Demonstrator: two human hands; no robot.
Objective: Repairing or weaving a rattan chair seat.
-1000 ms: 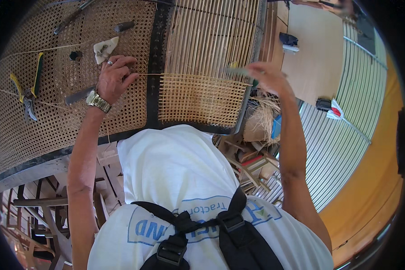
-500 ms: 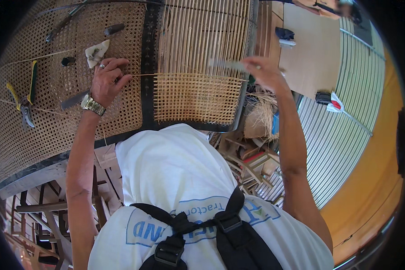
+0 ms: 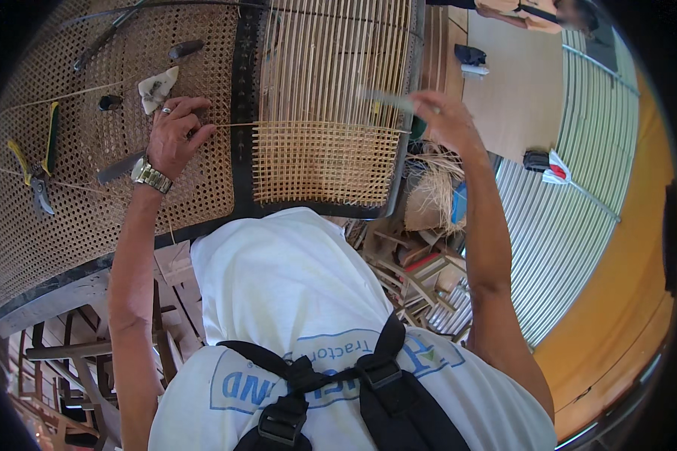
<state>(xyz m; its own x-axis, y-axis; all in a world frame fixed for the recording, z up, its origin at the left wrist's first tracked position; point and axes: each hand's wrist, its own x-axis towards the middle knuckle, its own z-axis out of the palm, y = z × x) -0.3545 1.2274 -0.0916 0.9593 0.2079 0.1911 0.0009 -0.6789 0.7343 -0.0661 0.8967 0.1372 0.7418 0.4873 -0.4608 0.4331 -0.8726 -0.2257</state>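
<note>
My left hand (image 3: pixel 177 139), wearing a watch and ring, rests on the finished cane mesh (image 3: pixel 195 180). Its thumb and fingers are closed at the end of a thin cane strand (image 3: pixel 237 125). That strand runs right, across the dark frame bar, along the top of the woven part of a cane panel (image 3: pixel 323 161). Above the weave, long bare strands (image 3: pixel 331 60) stretch away from me. Over the panel's right edge, my right hand (image 3: pixel 447 124) grips a flat pale strip-like tool (image 3: pixel 390 99), blurred by motion. Just beyond my left fingers lies a stained white lump (image 3: pixel 158 89).
Yellow-handled pruning shears (image 3: pixel 39 169), a dark flat blade (image 3: pixel 120 168) and a dark handle-like piece (image 3: pixel 186 49) lie on the mesh. Loose cane fibres (image 3: pixel 436 184) hang at the panel's right. Wooden chair frames (image 3: pixel 90 349) stand below left. Another person (image 3: pixel 526 13) is at the far right.
My right hand and its tool have moved a little to the right, and the tool's tip has risen. The left hand keeps its place on the mesh. More of the other person shows.
</note>
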